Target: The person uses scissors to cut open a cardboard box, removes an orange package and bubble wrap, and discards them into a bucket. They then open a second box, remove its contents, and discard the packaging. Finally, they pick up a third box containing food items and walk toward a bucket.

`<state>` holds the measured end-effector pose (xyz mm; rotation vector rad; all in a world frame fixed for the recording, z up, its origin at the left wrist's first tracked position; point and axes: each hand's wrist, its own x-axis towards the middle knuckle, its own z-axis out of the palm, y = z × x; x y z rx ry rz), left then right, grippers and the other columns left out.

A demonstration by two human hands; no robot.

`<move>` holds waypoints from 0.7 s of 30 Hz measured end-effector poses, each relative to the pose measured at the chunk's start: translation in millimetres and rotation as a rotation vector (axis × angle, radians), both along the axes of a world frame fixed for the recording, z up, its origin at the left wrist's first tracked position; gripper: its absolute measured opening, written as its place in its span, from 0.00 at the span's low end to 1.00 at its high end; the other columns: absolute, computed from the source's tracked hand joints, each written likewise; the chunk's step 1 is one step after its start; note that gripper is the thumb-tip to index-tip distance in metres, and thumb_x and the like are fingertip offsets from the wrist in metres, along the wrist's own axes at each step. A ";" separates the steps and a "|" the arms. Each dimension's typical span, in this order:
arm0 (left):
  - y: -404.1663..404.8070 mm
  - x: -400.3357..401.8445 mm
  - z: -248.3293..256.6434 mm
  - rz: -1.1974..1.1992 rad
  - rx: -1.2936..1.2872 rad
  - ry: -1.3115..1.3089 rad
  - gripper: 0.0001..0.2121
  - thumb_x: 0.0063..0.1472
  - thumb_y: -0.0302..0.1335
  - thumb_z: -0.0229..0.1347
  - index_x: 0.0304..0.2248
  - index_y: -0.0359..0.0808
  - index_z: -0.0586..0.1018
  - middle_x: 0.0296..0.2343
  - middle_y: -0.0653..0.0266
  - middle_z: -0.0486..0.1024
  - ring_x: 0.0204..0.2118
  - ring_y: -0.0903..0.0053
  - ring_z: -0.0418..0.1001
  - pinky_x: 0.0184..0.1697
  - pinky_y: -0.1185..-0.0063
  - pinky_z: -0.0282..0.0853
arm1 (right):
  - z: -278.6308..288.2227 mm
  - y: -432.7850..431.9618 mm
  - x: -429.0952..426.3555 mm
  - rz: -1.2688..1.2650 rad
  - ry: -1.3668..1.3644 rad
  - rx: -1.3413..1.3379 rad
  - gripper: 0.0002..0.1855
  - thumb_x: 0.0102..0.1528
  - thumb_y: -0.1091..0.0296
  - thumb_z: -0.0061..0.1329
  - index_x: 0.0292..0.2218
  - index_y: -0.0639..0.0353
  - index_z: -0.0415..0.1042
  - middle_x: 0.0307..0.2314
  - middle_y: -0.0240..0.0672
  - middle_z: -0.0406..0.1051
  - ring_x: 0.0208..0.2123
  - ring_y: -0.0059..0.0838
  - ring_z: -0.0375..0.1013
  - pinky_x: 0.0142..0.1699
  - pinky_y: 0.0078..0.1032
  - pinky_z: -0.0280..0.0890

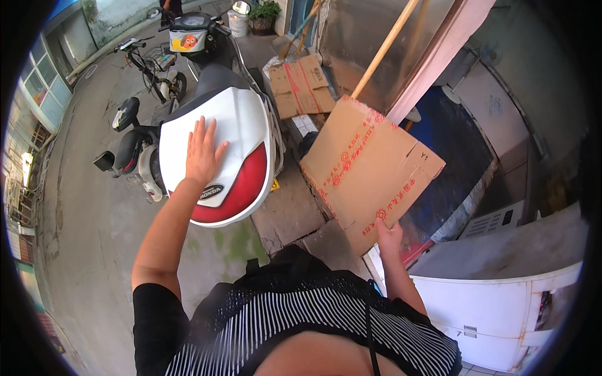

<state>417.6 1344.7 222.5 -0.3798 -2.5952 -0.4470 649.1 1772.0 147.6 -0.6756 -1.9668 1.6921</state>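
Observation:
My left hand point(205, 155) rests flat, fingers spread, on the white rear top box point(240, 115) of a Honda motor scooter, just above its badge and its red reflector point(237, 188). On the other side, my right hand point(391, 237) grips the near edge of a large flattened cardboard box point(367, 174). Red printing and tape run across the cardboard, and it is held tilted over the doorway step. The fingers beneath it are hidden. A second piece of flattened cardboard point(302, 87) lies beyond it, beside the scooter.
A wooden pole point(383, 49) leans by the doorway behind the cardboard. A small electric bike point(160, 77) and a potted plant point(265, 16) stand farther back. White cabinet point(475, 319) at my right. A person point(171, 9) is partly visible at the top.

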 end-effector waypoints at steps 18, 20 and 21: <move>-2.1 73.0 44.9 0.061 -0.182 -0.216 0.30 0.55 0.46 0.45 0.51 0.31 0.66 0.56 0.44 0.54 0.60 0.49 0.48 0.60 0.57 0.39 | 2.6 -30.2 -406.9 0.096 0.366 -0.454 0.24 0.54 0.73 0.47 0.51 0.68 0.60 0.47 0.36 0.64 0.47 0.25 0.64 0.49 0.24 0.60; 0.6 73.3 46.7 0.073 -0.183 -0.218 0.30 0.56 0.47 0.45 0.51 0.32 0.66 0.55 0.44 0.54 0.59 0.49 0.49 0.60 0.57 0.40 | 11.3 -22.8 -477.4 0.076 0.290 -0.597 0.31 0.53 0.64 0.51 0.54 0.68 0.57 0.50 0.38 0.62 0.48 0.29 0.63 0.49 0.26 0.61; 2.0 74.9 47.4 0.065 -0.176 -0.215 0.30 0.56 0.48 0.44 0.50 0.32 0.66 0.55 0.44 0.55 0.59 0.49 0.50 0.60 0.56 0.41 | 19.4 -19.5 -507.1 0.044 0.187 -0.595 0.36 0.50 0.57 0.54 0.54 0.64 0.56 0.50 0.38 0.61 0.48 0.31 0.63 0.43 0.31 0.64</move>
